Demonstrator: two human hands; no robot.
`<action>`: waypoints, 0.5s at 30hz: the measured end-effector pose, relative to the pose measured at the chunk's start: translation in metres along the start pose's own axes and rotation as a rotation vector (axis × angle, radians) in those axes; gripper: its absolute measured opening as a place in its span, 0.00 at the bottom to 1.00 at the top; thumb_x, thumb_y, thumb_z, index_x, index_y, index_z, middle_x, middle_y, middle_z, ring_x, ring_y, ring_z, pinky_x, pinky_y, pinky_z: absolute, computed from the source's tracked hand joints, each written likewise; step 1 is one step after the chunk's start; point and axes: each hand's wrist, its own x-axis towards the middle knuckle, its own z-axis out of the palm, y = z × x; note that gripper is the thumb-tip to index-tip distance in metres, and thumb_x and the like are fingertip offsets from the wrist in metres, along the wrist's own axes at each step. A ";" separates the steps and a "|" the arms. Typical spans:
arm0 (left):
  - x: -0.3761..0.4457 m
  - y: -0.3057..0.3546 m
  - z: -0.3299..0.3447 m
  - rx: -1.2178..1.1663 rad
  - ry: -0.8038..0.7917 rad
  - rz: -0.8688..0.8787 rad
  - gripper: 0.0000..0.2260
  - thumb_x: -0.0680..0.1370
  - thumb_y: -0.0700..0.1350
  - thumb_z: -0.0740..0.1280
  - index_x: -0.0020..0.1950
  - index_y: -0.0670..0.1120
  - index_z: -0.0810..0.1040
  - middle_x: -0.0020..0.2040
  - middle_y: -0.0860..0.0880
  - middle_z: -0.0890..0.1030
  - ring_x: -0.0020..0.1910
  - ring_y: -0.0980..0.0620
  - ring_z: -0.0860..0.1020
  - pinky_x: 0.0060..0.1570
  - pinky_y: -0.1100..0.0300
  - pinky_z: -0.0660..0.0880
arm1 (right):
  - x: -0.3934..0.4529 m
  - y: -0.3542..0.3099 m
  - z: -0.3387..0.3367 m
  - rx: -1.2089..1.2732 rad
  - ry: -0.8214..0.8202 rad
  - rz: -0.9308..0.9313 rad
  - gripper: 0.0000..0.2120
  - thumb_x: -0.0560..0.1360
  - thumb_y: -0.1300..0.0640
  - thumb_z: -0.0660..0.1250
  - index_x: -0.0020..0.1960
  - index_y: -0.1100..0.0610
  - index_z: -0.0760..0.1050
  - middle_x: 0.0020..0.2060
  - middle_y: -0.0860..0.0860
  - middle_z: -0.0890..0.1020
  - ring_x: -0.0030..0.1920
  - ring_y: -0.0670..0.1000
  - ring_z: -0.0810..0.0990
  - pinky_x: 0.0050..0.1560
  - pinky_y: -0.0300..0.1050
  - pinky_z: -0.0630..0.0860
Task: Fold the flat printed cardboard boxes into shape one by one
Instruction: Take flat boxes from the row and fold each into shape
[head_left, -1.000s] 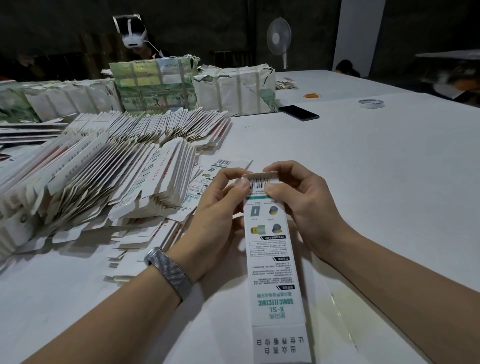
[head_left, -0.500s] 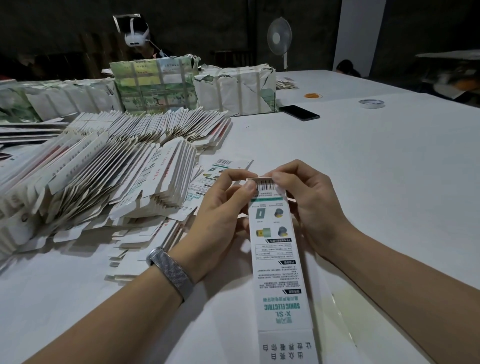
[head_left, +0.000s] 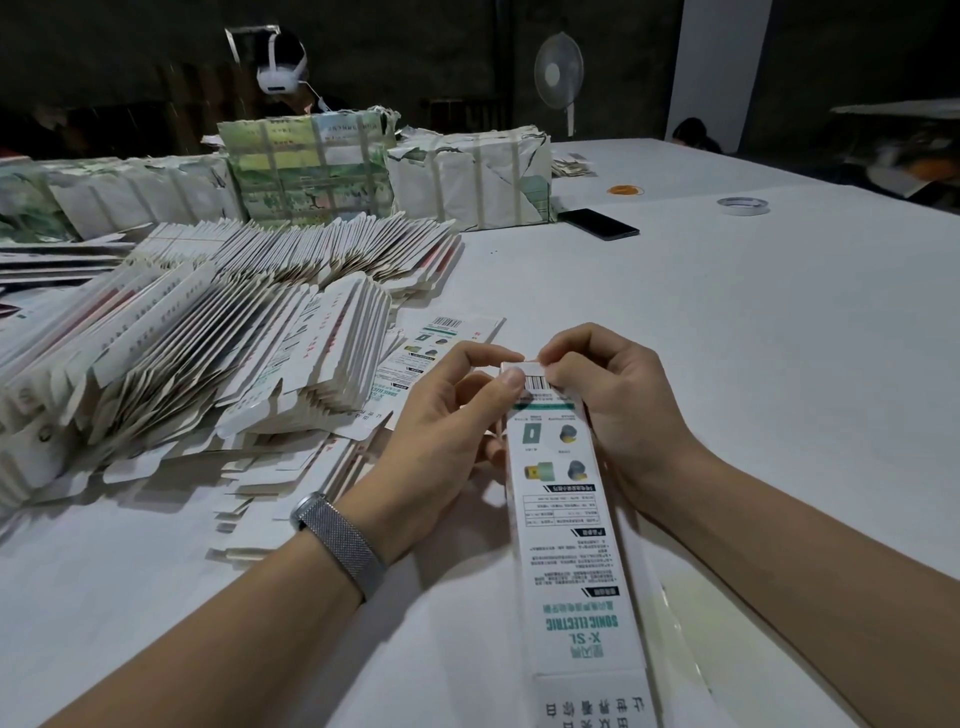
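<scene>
Right up close, a long printed box (head_left: 566, 545) stretches away from the camera over the white bench (head_left: 779, 389), and both hands are working its far end: the left hand (head_left: 441, 441) pinches the barcode flap with thumb and forefinger, and the right hand (head_left: 618, 410) curls round the opposite corner of that same flap. Left of them a fanned heap of flat boxes (head_left: 208, 374) covers the bench, and beyond sit wrapped bundles (head_left: 311, 166), a dark phone (head_left: 597, 223) and a tape roll (head_left: 743, 206).
</scene>
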 end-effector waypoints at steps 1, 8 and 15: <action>0.000 0.001 0.000 0.001 0.001 -0.004 0.04 0.75 0.51 0.70 0.48 0.53 0.81 0.45 0.42 0.82 0.37 0.43 0.80 0.21 0.65 0.70 | 0.000 0.001 0.000 0.011 -0.005 0.008 0.12 0.70 0.64 0.67 0.33 0.50 0.79 0.32 0.52 0.81 0.32 0.55 0.82 0.35 0.46 0.77; 0.000 0.002 0.001 0.005 -0.008 -0.015 0.06 0.74 0.51 0.71 0.49 0.52 0.80 0.45 0.41 0.82 0.42 0.37 0.76 0.23 0.63 0.72 | -0.003 -0.004 0.001 0.044 -0.008 0.034 0.19 0.76 0.70 0.64 0.33 0.52 0.81 0.33 0.55 0.81 0.34 0.57 0.81 0.38 0.48 0.79; 0.001 0.001 0.001 -0.008 -0.026 -0.028 0.05 0.74 0.51 0.72 0.49 0.53 0.81 0.47 0.38 0.79 0.43 0.36 0.72 0.21 0.66 0.70 | -0.005 -0.007 0.002 0.086 0.008 0.097 0.12 0.76 0.66 0.69 0.38 0.53 0.83 0.33 0.55 0.83 0.31 0.53 0.81 0.32 0.44 0.80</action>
